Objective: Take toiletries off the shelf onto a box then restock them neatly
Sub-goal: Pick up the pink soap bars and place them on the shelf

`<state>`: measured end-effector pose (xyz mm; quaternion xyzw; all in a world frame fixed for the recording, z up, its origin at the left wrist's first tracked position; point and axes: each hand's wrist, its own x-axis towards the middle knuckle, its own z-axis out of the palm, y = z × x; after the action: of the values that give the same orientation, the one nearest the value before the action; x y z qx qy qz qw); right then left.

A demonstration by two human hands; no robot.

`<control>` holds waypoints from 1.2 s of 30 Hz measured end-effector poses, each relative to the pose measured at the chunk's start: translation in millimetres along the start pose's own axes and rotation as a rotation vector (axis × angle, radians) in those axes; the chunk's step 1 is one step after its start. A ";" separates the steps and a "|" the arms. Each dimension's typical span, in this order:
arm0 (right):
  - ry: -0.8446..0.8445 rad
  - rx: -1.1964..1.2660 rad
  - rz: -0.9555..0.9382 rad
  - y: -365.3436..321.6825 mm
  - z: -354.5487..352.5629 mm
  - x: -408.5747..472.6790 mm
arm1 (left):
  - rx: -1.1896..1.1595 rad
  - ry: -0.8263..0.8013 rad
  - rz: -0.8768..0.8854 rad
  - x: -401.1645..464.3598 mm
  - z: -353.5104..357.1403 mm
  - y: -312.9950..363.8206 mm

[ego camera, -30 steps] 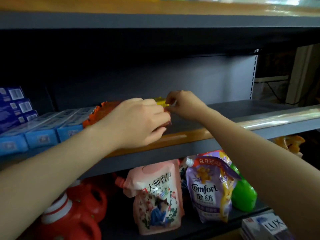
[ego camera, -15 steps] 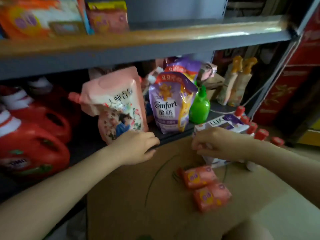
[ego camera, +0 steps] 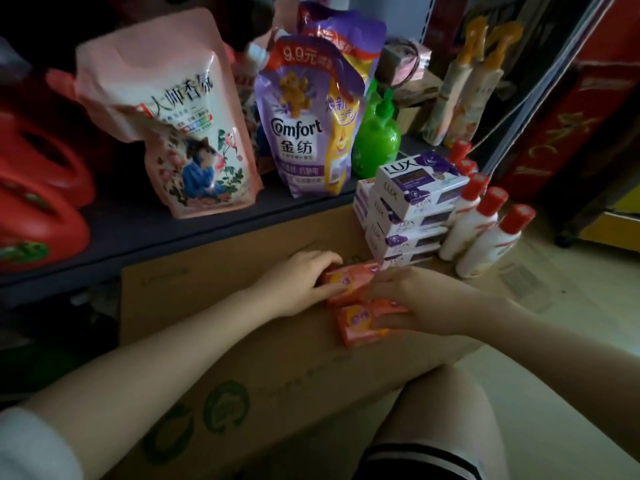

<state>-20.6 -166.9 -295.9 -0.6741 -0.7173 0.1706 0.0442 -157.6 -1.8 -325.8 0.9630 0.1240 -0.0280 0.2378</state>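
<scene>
Two orange-pink soap packs lie on the cardboard box [ego camera: 214, 306]. My left hand [ego camera: 301, 282] rests with fingers curled over the far soap pack [ego camera: 349, 280]. My right hand [ego camera: 412, 303] grips the near soap pack [ego camera: 360, 323] from its right side. A stack of white and purple Lux soap boxes [ego camera: 412, 206] stands on the box just behind the hands. Several white bottles with red caps [ego camera: 485, 223] stand to the right of that stack.
The low shelf [ego camera: 145, 233] behind the box holds red detergent jugs [ego camera: 38, 202], a pink refill pouch [ego camera: 176, 133], a purple Comfort pouch [ego camera: 308, 129], a green bottle [ego camera: 377, 140] and tall spray bottles [ego camera: 464, 81]. My knee [ego camera: 440, 417] is by the box's near corner.
Both hands came down from the upper shelf to the box. They have closed in from apart onto the two orange-pink soap packs, and the view has tilted down.
</scene>
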 end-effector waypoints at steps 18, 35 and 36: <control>0.014 0.140 0.072 -14.8 -10.9 14.3 | 0.048 0.255 -0.081 -13.4 -65.2 4.4; 0.952 0.264 0.023 -79.2 -257.8 86.9 | 0.338 0.900 -0.032 -22.6 -355.7 42.8; 0.973 0.260 0.013 -80.6 -267.8 92.5 | 0.361 0.857 -0.090 -15.3 -366.4 39.4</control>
<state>-26.9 -29.1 -35.6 -0.6691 -0.5820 -0.0751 0.4561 -164.3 131.3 18.1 0.9073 0.2459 0.3409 -0.0076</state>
